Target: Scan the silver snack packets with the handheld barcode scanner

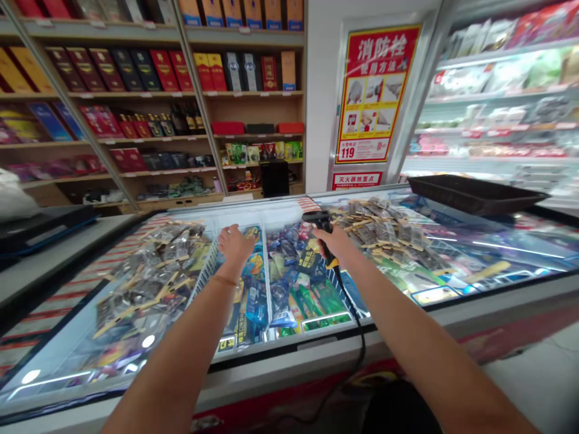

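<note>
My right hand point(338, 242) is wrapped around the handle of a black and yellow barcode scanner point(316, 217), its head tilted to the left. A black cable point(357, 325) hangs from the grip over the freezer's front edge. To the left, my left hand point(235, 244) reaches over the open middle of the chest freezer point(271, 352), fingers apart with nothing visible in them. Beneath both hands, white wire baskets point(266, 271) hold wrapped ice creams: blue packs point(257, 301) under the left, dark and green packs point(312, 298) under the right.
Glass lids at both sides bear piles of small clear packets on wooden sticks point(165, 247), point(384, 226). A black tray point(474, 193) rests at the back right. Behind stand shelves of boxes point(253, 93), a red fire-hydrant poster point(377, 93) and a lit display fridge point(497, 111).
</note>
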Demonstrator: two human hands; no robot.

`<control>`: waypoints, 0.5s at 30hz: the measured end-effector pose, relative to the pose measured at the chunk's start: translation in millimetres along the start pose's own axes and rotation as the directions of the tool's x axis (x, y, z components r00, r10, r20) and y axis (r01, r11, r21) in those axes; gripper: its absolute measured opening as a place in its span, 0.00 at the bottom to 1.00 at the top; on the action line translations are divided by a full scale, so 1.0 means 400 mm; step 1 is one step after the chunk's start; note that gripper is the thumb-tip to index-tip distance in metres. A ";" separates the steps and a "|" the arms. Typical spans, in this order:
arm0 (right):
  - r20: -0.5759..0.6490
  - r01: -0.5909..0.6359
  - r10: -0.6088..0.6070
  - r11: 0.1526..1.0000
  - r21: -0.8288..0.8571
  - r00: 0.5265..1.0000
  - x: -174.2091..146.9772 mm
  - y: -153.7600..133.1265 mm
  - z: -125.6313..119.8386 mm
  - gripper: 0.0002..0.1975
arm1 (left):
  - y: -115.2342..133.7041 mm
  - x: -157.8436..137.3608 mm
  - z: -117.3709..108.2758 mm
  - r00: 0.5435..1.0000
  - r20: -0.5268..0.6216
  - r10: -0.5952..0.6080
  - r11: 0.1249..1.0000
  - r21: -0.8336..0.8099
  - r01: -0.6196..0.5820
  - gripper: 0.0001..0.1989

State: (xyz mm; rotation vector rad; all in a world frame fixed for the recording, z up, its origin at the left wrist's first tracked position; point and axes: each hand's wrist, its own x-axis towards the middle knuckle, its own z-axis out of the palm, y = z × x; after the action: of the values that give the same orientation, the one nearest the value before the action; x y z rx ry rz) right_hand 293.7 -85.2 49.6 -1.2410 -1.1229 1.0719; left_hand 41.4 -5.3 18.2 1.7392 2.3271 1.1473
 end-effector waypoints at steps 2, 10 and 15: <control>0.046 -0.001 -0.001 0.999 0.034 0.999 0.003 0.009 0.059 0.12 | -0.069 0.031 -0.033 0.988 -0.124 -0.095 0.995 0.003 0.097 0.34; 0.146 -0.074 0.066 0.996 0.045 0.987 -0.020 0.086 0.155 0.15 | -0.214 0.081 -0.073 0.940 -0.236 -0.247 0.964 0.043 0.264 0.37; 0.176 -0.031 0.028 0.999 0.010 0.984 -0.037 0.091 0.141 0.15 | -0.208 0.067 -0.079 0.962 -0.208 -0.175 0.977 0.082 0.195 0.29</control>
State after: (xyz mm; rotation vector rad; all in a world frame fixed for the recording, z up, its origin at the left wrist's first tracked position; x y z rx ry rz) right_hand 235.8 -90.1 13.0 -1.1737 -1.2325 1.2282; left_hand -50.5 -9.1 5.5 1.4525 2.6423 1.2432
